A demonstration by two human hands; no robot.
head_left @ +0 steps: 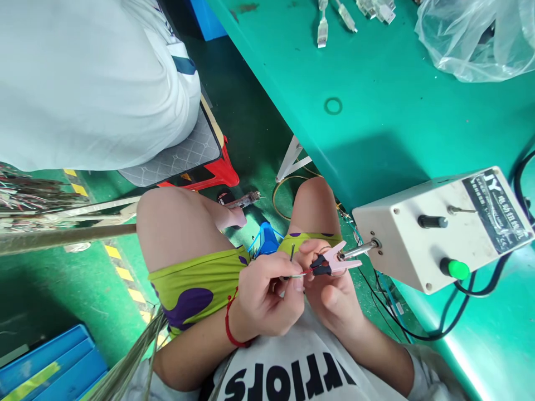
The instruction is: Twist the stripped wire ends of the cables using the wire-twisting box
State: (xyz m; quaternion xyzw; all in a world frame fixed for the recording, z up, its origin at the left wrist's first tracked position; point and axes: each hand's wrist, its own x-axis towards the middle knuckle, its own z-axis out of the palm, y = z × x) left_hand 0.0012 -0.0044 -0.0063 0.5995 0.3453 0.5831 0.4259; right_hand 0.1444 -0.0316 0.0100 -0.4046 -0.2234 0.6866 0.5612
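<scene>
My left hand is closed in a pinch on thin coloured wires, one black end sticking up. My right hand is closed around a pink clip with black tips that sits on the metal shaft poking out of a white machine box. The wires run from my left fingers into the clip's black tips. Both hands are held over my lap, just off the edge of the green table.
The box carries a black knob, a toggle switch and a green button. USB plugs and a plastic bag lie farther back. Another person in white sits to my left. Wire bundles cross the left. Blue bins stand on the floor.
</scene>
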